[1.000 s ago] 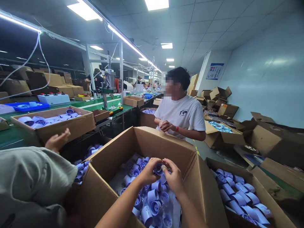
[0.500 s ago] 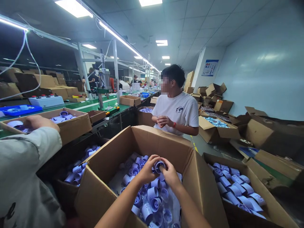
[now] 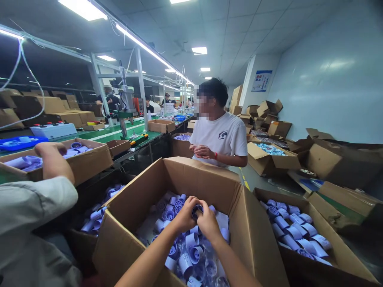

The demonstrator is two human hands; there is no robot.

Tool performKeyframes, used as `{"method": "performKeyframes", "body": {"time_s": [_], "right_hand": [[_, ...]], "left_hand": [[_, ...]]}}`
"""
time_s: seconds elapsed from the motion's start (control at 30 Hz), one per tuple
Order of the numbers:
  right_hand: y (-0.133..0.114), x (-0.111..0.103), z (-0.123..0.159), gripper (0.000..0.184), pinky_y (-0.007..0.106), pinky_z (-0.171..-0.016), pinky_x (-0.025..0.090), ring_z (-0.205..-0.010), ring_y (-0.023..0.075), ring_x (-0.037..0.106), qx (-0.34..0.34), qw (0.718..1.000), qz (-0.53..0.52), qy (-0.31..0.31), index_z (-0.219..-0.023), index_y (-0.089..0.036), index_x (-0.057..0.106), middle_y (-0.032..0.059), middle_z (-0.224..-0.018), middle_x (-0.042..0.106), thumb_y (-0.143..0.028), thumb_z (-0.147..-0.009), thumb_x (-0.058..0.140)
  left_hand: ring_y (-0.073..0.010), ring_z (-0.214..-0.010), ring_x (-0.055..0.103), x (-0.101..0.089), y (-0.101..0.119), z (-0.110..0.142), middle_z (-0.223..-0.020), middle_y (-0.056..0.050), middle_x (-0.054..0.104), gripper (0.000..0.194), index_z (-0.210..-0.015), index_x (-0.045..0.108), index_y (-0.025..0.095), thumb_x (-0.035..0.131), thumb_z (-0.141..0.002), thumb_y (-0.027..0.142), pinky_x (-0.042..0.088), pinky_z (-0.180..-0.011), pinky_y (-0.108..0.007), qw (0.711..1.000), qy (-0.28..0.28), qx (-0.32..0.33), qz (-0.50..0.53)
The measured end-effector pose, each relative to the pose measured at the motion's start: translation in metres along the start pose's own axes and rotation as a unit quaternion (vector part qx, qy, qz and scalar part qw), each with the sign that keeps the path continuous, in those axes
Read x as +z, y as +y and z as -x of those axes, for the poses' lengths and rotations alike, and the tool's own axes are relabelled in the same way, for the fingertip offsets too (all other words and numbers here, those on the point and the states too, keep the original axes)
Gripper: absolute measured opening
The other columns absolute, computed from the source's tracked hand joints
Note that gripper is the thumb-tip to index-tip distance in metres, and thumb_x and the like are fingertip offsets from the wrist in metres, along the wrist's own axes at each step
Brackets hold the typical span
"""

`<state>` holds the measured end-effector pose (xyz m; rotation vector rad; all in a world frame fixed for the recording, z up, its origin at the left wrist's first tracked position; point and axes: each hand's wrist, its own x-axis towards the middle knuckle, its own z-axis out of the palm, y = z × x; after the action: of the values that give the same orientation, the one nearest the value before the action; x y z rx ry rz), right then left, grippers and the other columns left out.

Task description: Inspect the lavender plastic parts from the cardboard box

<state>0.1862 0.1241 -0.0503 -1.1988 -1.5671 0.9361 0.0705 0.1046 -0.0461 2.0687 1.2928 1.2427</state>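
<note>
Between my two hands is a white plastic cup-shaped part [image 3: 197, 209], its round opening facing me. My left hand [image 3: 186, 215] wraps around its left side. On the right, my right hand [image 3: 208, 221] grips the rim, with fingers partly over or inside the opening. Both hands are above a large open cardboard box [image 3: 131, 223]. Many similar white cylindrical parts [image 3: 186, 263] lie loose in it, some with clear plastic among them.
A co-worker in a white T-shirt [image 3: 220, 135] stands beyond the box. At left, another person's arm [image 3: 56, 159] reaches into a shallow carton [image 3: 92, 159]. More white parts fill a box [image 3: 299, 231] at right. A green conveyor bench [image 3: 155, 135] runs away at left.
My hands still hold the part, slightly lower and further left, and my right fingers have shifted at its opening. The neighbour's hand at left has moved within the shallow carton.
</note>
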Motion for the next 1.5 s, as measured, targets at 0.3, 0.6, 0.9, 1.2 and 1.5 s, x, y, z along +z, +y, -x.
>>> {"method": "performKeyframes", "body": {"time_s": [0.3,0.6,0.9,1.2,1.5], "right_hand": [[-0.012,0.008,0.000,0.040,0.033,-0.075,0.053,-0.081,0.0229,0.067,0.121,0.979,-0.160,0.022,-0.087,-0.019,0.060,0.0054,-0.080,0.072,-0.012,-0.051,0.043],[-0.015,0.010,0.005,0.045,0.033,-0.070,0.053,-0.081,0.0245,0.068,0.150,0.967,-0.203,0.036,-0.089,-0.018,0.061,0.0059,-0.080,0.071,-0.013,-0.049,0.043],[0.012,0.004,-0.014,0.053,0.037,-0.085,0.051,-0.093,0.0268,0.066,0.136,0.950,-0.271,-0.079,-0.103,-0.016,0.065,0.0080,-0.093,0.073,-0.028,-0.052,0.070],[0.045,0.010,-0.025,0.047,0.040,-0.093,0.049,-0.105,0.0311,0.063,0.112,0.957,-0.253,-0.087,-0.094,-0.020,0.071,0.0085,-0.100,0.073,-0.027,-0.048,0.075],[0.051,0.017,-0.014,0.049,0.035,-0.075,0.055,-0.086,0.0279,0.069,0.101,0.946,-0.305,-0.046,-0.098,-0.020,0.071,0.0080,-0.093,0.075,-0.022,-0.049,0.068]], "left_hand": [[-0.0217,-0.096,0.053,0.007,0.006,-0.001,-0.101,-0.007,0.052,0.045,-0.097,0.056,0.021,0.055,-0.057,0.001,0.045,-0.087,-0.037,0.999,0.035,-0.016,-0.026],[-0.0214,-0.097,0.052,0.006,0.005,0.000,-0.104,-0.006,0.052,0.044,-0.093,0.055,0.021,0.054,-0.054,-0.002,0.044,-0.086,-0.036,1.000,-0.007,-0.013,-0.015],[-0.0160,-0.087,0.047,0.002,-0.001,-0.008,-0.096,-0.001,0.049,0.042,-0.086,0.052,0.018,0.068,-0.049,0.005,0.040,-0.080,-0.028,0.994,0.010,-0.099,0.052],[-0.0180,-0.088,0.047,0.019,-0.019,-0.003,-0.097,-0.003,0.051,0.049,-0.091,0.054,0.018,0.064,-0.045,0.004,0.039,-0.079,-0.030,0.995,0.010,-0.097,0.001],[-0.0180,-0.090,0.050,0.037,-0.054,-0.005,-0.101,-0.004,0.057,0.031,-0.097,0.061,0.024,0.058,-0.069,0.010,0.040,-0.079,-0.029,0.994,0.016,-0.042,-0.103]]}}
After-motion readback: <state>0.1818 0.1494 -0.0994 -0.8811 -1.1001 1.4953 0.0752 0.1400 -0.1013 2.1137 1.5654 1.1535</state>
